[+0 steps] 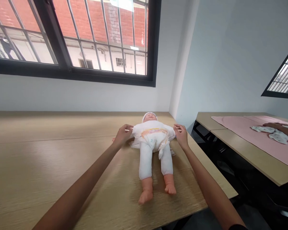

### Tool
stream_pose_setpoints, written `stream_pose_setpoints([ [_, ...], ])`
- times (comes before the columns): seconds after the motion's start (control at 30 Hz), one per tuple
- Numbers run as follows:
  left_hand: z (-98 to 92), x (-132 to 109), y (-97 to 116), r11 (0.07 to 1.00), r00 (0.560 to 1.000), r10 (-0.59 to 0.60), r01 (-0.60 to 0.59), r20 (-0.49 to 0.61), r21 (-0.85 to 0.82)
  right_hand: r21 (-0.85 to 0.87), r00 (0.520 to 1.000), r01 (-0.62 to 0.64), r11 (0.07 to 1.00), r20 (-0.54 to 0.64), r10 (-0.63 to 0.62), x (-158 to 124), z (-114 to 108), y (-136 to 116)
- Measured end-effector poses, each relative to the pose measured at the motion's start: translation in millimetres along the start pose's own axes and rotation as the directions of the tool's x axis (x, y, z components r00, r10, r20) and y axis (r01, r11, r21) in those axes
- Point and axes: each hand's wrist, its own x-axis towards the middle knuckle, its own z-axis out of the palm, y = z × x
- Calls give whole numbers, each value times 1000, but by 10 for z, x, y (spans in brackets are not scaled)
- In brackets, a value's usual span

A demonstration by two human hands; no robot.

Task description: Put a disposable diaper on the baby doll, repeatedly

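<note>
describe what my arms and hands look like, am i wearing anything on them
The left forearm and right forearm are bare, and the left hand and right hand wear no gloves. No watch or bracelet shows. A dark sleeve cuff just shows at the bottom edge, on the right arm.

Both bare arms (86, 182) reach forward, and the left hand (123, 134) and the right hand (181, 135) (nearly same pose) pinch with bent fingers.
</note>
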Motion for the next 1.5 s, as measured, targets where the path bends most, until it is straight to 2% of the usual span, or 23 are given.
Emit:
stream_pose_setpoints([
  [0.03, 48, -33, 47, 990, 989, 124, -118, -83, 77, -6, 995, 78, 997, 67, -78, -29, 17, -57],
  [0.07, 109, -72, 90, 962, 964, 242, -224, -113, 154, 12, 979, 143, 990, 146, -143, -69, 47, -111],
  [0.1, 182, -115, 123, 924, 937, 340, -316, -80, 217, 45, 954, 190, 981, 226, -195, -117, 86, -154],
  [0.17, 344, -204, 143, 827, 877, 472, -476, 91, 299, 108, 892, 232, 967, 372, -256, -218, 182, -197],
  [0.23, 496, -276, 93, 741, 826, 491, -563, 277, 366, 136, 840, 213, 968, 480, -252, -303, 274, -176],
  [0.33, 640, -322, -69, 701, 818, 399, -563, 414, 438, 134, 813, 147, 980, 548, -197, -369, 355, -79],
  [0.4, 675, -321, -180, 712, 824, 366, -547, 432, 440, 132, 812, 123, 983, 556, -177, -381, 371, -23],
  [0.53, 685, -315, -299, 723, 827, 385, -546, 410, 422, 128, 809, 113, 985, 563, -166, -393, 366, 8],
  [1.2, 692, -289, -387, 718, 822, 424, -561, 381, 411, 100, 831, 22, 995, 551, -74, -414, 402, 47],
  [1.5, 696, -289, -391, 710, 819, 425, -565, 385, 420, 97, 839, 30, 995, 538, -78, -411, 409, 85],
])
